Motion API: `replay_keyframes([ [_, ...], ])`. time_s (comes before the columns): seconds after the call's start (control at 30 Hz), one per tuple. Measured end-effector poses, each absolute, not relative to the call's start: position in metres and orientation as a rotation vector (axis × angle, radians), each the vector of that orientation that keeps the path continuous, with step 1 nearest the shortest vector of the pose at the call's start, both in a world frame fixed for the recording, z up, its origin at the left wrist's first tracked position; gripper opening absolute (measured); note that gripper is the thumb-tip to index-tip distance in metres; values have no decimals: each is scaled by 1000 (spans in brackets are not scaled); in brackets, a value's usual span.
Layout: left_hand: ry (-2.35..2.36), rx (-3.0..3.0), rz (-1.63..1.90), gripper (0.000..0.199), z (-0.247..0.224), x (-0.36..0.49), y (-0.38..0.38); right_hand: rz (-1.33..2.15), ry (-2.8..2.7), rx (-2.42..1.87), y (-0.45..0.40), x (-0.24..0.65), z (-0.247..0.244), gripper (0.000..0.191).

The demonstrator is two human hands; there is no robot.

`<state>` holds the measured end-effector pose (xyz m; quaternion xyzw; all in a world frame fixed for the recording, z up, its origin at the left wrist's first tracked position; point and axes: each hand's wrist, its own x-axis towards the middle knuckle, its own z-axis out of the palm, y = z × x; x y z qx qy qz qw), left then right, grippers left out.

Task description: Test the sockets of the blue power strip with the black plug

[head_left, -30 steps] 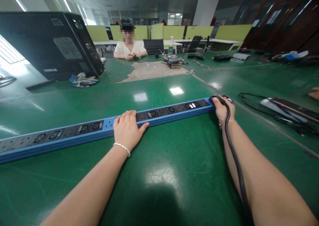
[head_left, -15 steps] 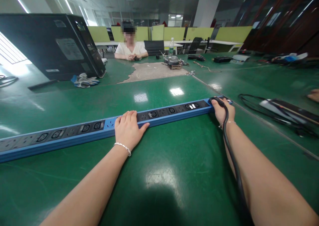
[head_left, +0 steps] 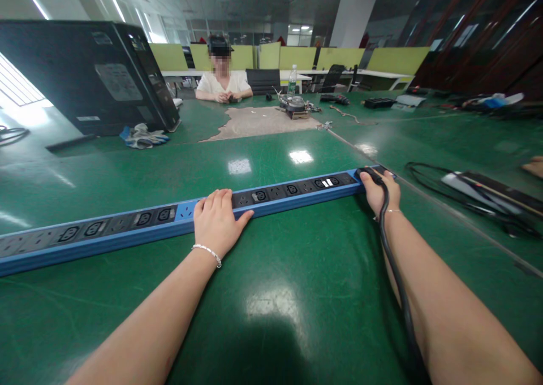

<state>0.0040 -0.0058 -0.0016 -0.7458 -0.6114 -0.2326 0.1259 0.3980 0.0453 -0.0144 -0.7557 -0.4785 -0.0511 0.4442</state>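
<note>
A long blue power strip [head_left: 292,204] with black sockets lies slantwise across the green table, running out of view at the left. My left hand [head_left: 219,218] grips it near the middle, fingers over the top and thumb along the front side. Around the strip's right end my right hand [head_left: 382,193] is closed, with part of its fingers hidden. A thick black cable [head_left: 392,266] leaves the strip at that end, passes over my right hand and hangs down along my forearm.
A black computer case [head_left: 85,79] stands at the back left, with work gloves [head_left: 144,137] before it. Across the table sits a person [head_left: 223,84]. A bottle [head_left: 292,79] stands behind a small device [head_left: 296,107]. Black cables [head_left: 441,184] and a flat device [head_left: 496,190] lie at right.
Almost nothing differs. The power strip and my left hand sit a touch further left in view; both hands keep their hold.
</note>
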Motion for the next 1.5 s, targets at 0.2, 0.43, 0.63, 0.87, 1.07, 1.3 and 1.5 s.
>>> replay_keyframes([
  [0.2, -1785, -2179, -695, 61, -2, 4, -6, -142, -1228, -1860, 46, 399, -16, 42],
  [0.43, -1784, -2186, -707, 60, -2, 4, -6, -200, -1234, -1821, 47, 401, -20, 40],
  [0.63, -1788, -2175, -690, 61, -2, 4, -6, -207, -1059, -1512, 57, 409, -29, 41],
  [0.87, -1785, -2178, -682, 61, -1, 4, -7, -185, -897, -1471, 56, 405, -23, 41],
  [1.07, -1791, -2170, -674, 59, -1, 4, -6, -110, -1058, -1570, 51, 380, -10, 38],
  [1.3, -1799, -2177, -689, 60, 0, 5, -7, -120, -1110, -1669, 48, 374, -7, 44],
  [1.5, -1797, -2178, -689, 59, -1, 4, -7, -206, -1183, -1705, 49, 373, -9, 42],
])
